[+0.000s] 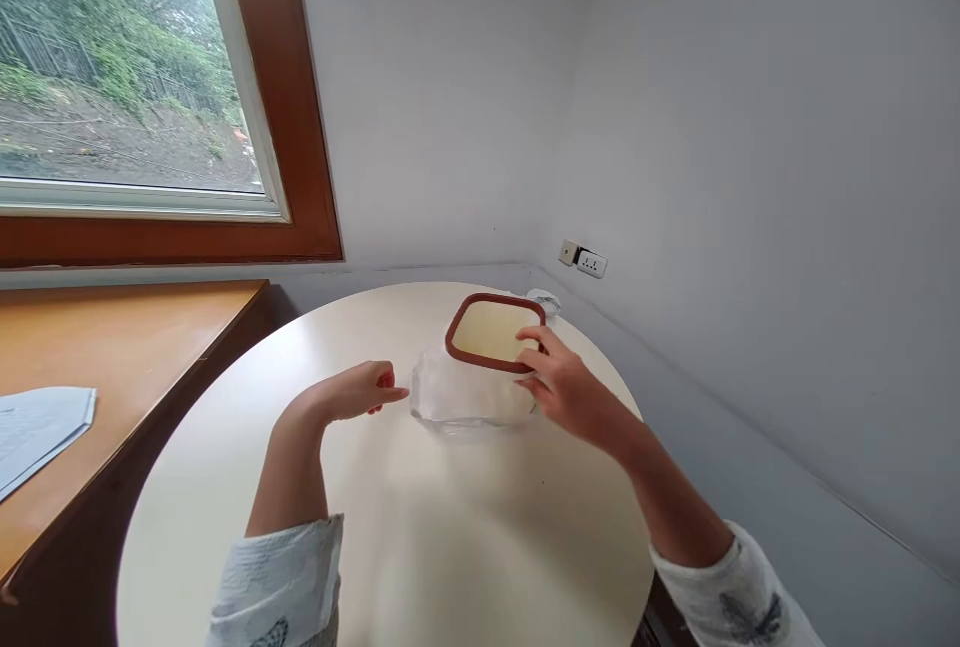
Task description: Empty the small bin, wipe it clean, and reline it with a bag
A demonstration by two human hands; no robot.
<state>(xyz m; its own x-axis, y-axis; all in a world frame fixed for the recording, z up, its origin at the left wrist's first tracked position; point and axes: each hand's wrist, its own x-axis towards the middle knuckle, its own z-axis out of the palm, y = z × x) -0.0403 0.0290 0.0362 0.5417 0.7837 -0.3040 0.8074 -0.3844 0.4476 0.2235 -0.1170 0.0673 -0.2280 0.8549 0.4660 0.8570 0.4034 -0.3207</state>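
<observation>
My right hand (pixel 559 382) grips the right edge of a lid-like rounded rectangle (pixel 491 329) with a brown rim and a see-through middle. It is tilted above the round cream table. Beneath and in front of it lies a clear plastic thing (pixel 465 397); whether it is a box or a bag I cannot tell. My left hand (pixel 367 391) is at the left side of this clear plastic, fingers partly curled and one digit stretched toward its edge. Between those fingers I see nothing held. Whether the fingertip touches the plastic is unclear.
The round table (pixel 240 487) stands in a corner against white walls. Crumpled clear plastic (pixel 544 302) lies at its far edge. To the left is a wooden desk (pixel 150 327) with papers (pixel 45 427) on it. Wall sockets (pixel 592 262) sit behind, and a brown-framed window is upper left.
</observation>
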